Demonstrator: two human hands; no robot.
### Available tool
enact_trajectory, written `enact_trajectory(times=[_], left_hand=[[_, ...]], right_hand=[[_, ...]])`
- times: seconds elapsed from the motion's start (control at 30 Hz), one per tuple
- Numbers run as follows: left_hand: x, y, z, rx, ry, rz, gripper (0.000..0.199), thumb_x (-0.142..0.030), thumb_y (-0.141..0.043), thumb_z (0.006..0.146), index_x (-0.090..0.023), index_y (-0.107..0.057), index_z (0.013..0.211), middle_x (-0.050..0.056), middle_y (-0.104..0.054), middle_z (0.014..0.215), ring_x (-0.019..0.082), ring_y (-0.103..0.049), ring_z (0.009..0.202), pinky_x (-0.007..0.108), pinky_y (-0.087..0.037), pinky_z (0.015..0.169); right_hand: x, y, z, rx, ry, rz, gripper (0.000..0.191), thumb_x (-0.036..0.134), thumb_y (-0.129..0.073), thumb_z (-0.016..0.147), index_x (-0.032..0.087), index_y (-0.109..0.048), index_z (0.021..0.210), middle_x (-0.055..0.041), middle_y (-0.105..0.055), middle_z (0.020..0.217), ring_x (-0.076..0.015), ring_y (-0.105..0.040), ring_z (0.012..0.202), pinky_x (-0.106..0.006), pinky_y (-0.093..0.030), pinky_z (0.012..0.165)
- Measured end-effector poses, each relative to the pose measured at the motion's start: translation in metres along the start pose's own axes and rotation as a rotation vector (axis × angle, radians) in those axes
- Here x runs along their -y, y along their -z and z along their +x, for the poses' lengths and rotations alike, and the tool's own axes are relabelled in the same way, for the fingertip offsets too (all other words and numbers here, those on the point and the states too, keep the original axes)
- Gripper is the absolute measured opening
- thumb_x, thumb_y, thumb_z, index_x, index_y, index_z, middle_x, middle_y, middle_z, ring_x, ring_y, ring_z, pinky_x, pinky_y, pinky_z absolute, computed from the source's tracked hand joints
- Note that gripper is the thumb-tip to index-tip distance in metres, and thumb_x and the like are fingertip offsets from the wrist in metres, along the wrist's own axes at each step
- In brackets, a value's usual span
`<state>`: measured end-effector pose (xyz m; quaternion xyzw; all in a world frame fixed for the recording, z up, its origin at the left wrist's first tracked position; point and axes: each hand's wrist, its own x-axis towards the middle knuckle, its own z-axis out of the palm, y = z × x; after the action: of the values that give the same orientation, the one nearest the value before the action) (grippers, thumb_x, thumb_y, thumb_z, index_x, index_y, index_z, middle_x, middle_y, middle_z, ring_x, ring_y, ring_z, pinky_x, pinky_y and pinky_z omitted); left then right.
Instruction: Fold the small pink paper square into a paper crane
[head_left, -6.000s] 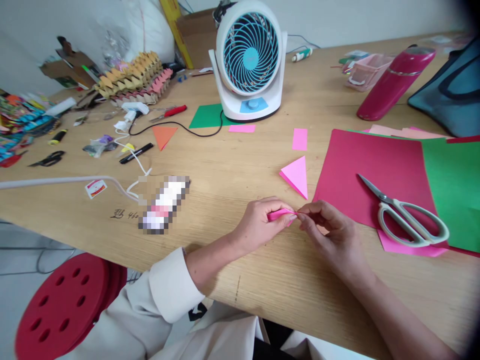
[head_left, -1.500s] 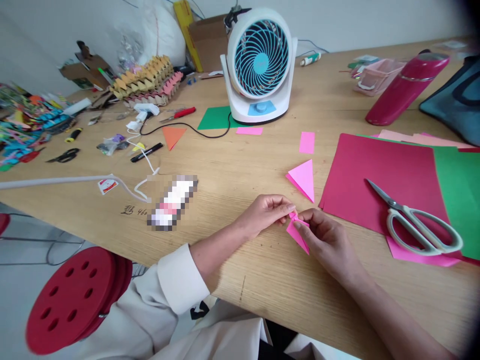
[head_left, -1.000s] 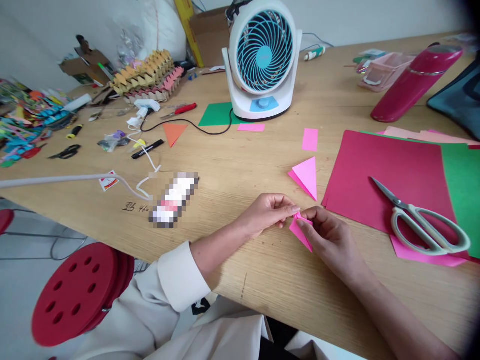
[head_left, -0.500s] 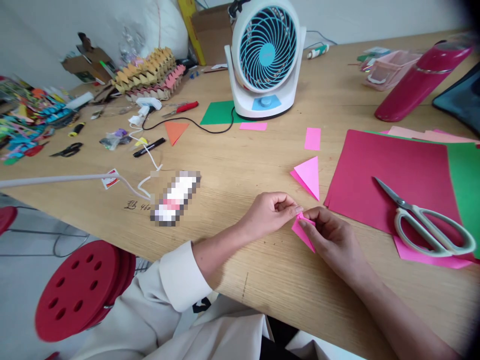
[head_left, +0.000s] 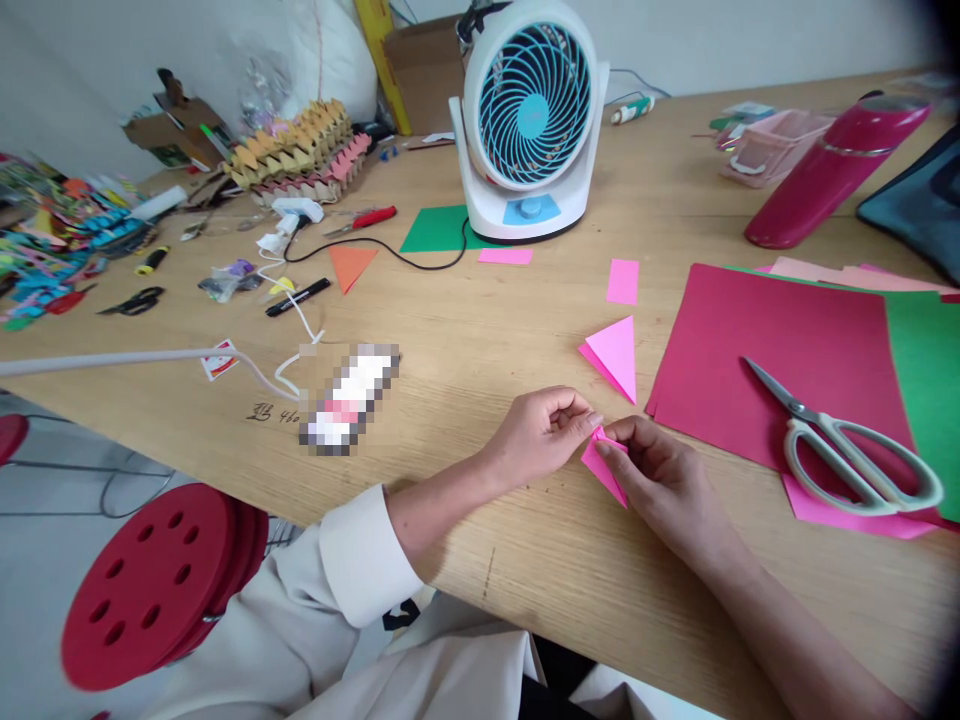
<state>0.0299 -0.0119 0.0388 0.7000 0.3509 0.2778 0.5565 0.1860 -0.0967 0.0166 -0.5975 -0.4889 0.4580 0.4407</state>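
A small folded pink paper [head_left: 606, 472] is pinched between both hands near the table's front edge. My left hand [head_left: 546, 428] grips its top tip between thumb and fingers. On the right side of the same paper, my right hand [head_left: 660, 468] is closed with thumb and forefinger. Just beyond the hands lies a folded pink triangle [head_left: 616, 355], and farther back a small pink rectangle [head_left: 623, 281]. Another pink strip [head_left: 505, 256] rests in front of the fan.
Scissors [head_left: 832, 440] lie on red paper sheets [head_left: 787, 350] at the right, with a magenta bottle [head_left: 836, 170] behind. A white fan [head_left: 529, 120] stands at the back. Left are a phone [head_left: 349, 400], a marker [head_left: 298, 297] and a cable [head_left: 112, 358].
Both hands keep their hold on the folded pink paper, with barely any movement. The view has shifted slightly.
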Motion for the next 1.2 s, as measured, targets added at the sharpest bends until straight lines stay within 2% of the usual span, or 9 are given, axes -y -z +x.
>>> enact_trajectory(times=[0.27,0.43,0.53,0.73,1.0,1.2], left_hand=[[0.000,-0.001,0.000,0.012,-0.001,-0.037,0.027,-0.039,-0.062,0.088,-0.014,-0.060,0.079,-0.001,-0.058,0.070,0.008,-0.050,0.063,0.021,-0.040,0.060],[0.001,-0.002,-0.001,-0.004,-0.015,0.000,0.025,-0.037,-0.063,0.088,-0.013,-0.064,0.079,0.001,-0.063,0.075,0.009,-0.054,0.067,0.021,-0.041,0.062],[0.001,-0.004,-0.003,-0.010,-0.025,-0.017,0.024,-0.035,-0.063,0.088,-0.013,-0.066,0.079,0.001,-0.063,0.074,0.009,-0.054,0.067,0.021,-0.042,0.063],[-0.005,-0.006,-0.006,0.009,0.036,-0.109,0.025,-0.036,-0.063,0.090,-0.012,-0.068,0.082,-0.003,-0.055,0.062,0.006,-0.046,0.054,0.019,-0.036,0.053],[-0.002,-0.006,-0.006,0.054,0.155,-0.180,0.028,-0.040,-0.065,0.087,-0.012,-0.068,0.087,-0.005,-0.052,0.059,0.004,-0.043,0.046,0.018,-0.031,0.043],[-0.003,-0.006,-0.004,0.046,0.160,-0.173,0.029,-0.041,-0.068,0.084,-0.012,-0.069,0.086,-0.005,-0.052,0.059,0.004,-0.042,0.047,0.019,-0.030,0.042]], right_hand=[[0.000,-0.001,0.001,-0.025,0.015,-0.005,0.028,0.048,-0.064,0.089,0.020,-0.062,0.086,-0.0002,-0.055,0.070,-0.0124,-0.042,0.058,-0.026,-0.033,0.049],[0.009,-0.004,0.002,-0.048,0.006,0.067,0.029,0.049,-0.068,0.085,0.021,-0.060,0.082,-0.0021,-0.060,0.075,-0.0153,-0.056,0.065,-0.027,-0.046,0.058],[0.008,-0.004,0.002,-0.044,-0.025,0.106,0.032,0.052,-0.066,0.085,0.021,-0.059,0.085,-0.0019,-0.062,0.075,-0.0156,-0.059,0.062,-0.029,-0.050,0.059],[0.003,-0.002,-0.001,-0.075,-0.008,-0.061,0.031,0.052,-0.059,0.091,0.021,-0.058,0.087,0.0020,-0.053,0.062,-0.0137,-0.048,0.056,-0.026,-0.039,0.053],[0.004,-0.002,0.000,-0.092,0.030,-0.083,0.029,0.049,-0.056,0.093,0.021,-0.056,0.086,0.0011,-0.052,0.068,-0.0131,-0.043,0.058,-0.026,-0.033,0.051],[0.002,-0.002,0.000,-0.088,0.026,-0.098,0.028,0.048,-0.057,0.093,0.021,-0.056,0.086,0.0012,-0.051,0.068,-0.0131,-0.042,0.059,-0.026,-0.031,0.051]])
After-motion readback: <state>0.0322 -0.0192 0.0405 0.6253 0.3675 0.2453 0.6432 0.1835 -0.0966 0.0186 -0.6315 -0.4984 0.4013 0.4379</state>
